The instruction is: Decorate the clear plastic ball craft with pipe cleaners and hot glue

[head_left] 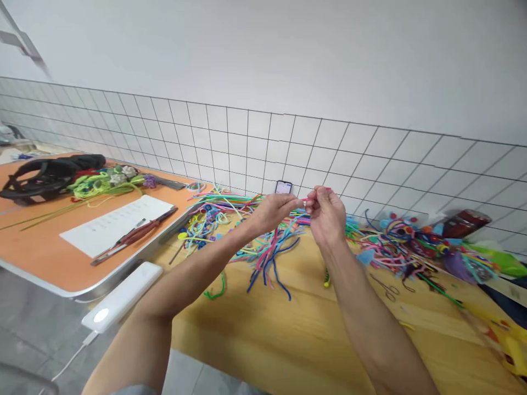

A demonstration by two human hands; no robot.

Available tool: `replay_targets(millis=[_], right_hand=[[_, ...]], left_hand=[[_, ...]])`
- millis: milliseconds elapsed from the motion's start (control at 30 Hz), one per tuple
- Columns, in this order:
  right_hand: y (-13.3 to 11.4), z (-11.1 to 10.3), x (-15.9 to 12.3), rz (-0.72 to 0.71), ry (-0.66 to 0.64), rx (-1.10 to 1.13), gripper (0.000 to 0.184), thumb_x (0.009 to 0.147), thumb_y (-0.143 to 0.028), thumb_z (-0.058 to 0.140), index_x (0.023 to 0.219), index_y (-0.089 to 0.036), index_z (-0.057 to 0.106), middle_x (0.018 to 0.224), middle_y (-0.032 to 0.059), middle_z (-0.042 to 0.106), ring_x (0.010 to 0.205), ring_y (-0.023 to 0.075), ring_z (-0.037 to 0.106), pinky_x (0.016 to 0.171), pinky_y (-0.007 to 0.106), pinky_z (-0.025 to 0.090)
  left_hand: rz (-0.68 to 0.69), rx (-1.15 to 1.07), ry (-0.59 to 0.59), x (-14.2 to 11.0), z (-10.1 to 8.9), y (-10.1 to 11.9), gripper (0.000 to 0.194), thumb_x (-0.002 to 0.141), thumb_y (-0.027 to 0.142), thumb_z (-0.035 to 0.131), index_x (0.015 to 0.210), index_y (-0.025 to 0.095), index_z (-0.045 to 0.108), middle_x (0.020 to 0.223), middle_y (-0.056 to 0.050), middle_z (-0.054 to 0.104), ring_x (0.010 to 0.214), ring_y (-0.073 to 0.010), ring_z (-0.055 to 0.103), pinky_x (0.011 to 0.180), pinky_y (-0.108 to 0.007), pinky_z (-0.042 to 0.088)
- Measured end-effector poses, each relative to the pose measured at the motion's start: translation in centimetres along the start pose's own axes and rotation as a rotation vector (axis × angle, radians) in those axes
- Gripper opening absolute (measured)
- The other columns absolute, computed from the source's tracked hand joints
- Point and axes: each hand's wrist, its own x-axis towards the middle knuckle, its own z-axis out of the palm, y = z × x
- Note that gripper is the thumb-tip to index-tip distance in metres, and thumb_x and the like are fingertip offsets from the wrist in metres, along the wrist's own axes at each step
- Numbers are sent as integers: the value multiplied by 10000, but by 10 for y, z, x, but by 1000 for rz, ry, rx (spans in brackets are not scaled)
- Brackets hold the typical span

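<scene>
Over the far part of the wooden table (263,329), my left hand (274,213) and my right hand (328,216) come close together in mid-air. Between their fingertips runs a thin pink-red pipe cleaner (306,201), and both hands pinch it. A bit of pink shows above the right fingers too; the rest of its length is hidden by my fingers. Below and behind the hands lies a loose heap of coloured pipe cleaners (236,206), with blue and pink ones (267,263) fanned toward me.
Scissors (386,286), a tangled pile of craft pieces (403,236) and a yellow tool (508,340) lie on the right. A phone (284,187) leans at the wire grid (230,131). On the left are an orange table (37,247), paper (119,225), pliers (142,230) and a white power strip (123,296).
</scene>
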Motion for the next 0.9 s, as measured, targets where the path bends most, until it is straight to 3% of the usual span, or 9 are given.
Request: replay_targets(millis=[133, 267, 400, 567, 633, 733, 833, 900], right_hand=[[-20, -10, -27, -119, 37, -120, 435, 769, -542, 892, 814, -214, 608, 659, -58, 659, 478, 57, 494, 429, 177, 387], [-32, -42, -58, -119, -25, -258, 391, 860, -558, 809, 868, -216, 621, 723, -41, 678, 525, 74, 516, 461, 189, 403], [-32, -94, -84, -13, -155, -393, 435, 883, -634, 749, 913, -207, 672, 750, -28, 651, 581, 98, 523, 514, 223, 428], [-17, -139, -107, 27, -121, -487, 473, 867, -665, 750, 799, -212, 630, 657, -46, 571, 573, 114, 499, 539, 250, 432], [-7, -151, -114, 20, -118, -480, 434, 901, -631, 729, 807, -223, 614, 680, -40, 584, 592, 126, 523, 553, 261, 452], [7, -167, -127, -55, -142, -534, 274, 982, -477, 686, 860, -239, 630, 748, -16, 628, 654, 150, 587, 607, 290, 500], [13, -184, -144, -214, -286, -679, 66, 990, -282, 668, 928, -264, 678, 823, 24, 693, 754, 192, 654, 689, 343, 545], [13, -192, -155, -293, -366, -745, 74, 970, -221, 666, 974, -287, 698, 825, 33, 714, 739, 210, 665, 674, 364, 554]], left_hand=[[16, -186, -30, -35, 38, 18, 609, 962, 717, 520, 699, 171, 581, 633, 44, 354, 604, -102, 341, 572, -257, 267], [-152, -425, -62, -60, 77, 21, 628, 895, 782, 580, 829, 168, 696, 557, 81, 271, 503, -89, 228, 497, -255, 180], [-213, -510, -83, -76, 116, 9, 676, 888, 796, 586, 961, 146, 756, 554, 97, 274, 500, -86, 215, 488, -236, 175], [-205, -436, -34, -85, 149, -15, 673, 926, 782, 552, 919, 139, 754, 583, 83, 298, 539, -90, 246, 515, -234, 201], [-208, -447, -35, -90, 157, -27, 663, 939, 774, 545, 910, 142, 740, 591, 80, 303, 544, -92, 254, 521, -237, 215], [-223, -487, -132, -106, 166, -43, 604, 985, 723, 527, 812, 160, 659, 605, 69, 339, 556, -93, 278, 538, -240, 246], [-279, -519, -221, -125, 177, -51, 569, 1037, 649, 490, 702, 189, 504, 617, 55, 359, 567, -95, 310, 561, -248, 272], [-290, -503, -260, -135, 185, -51, 565, 1042, 644, 475, 701, 194, 488, 634, 44, 372, 587, -105, 340, 590, -258, 296]])
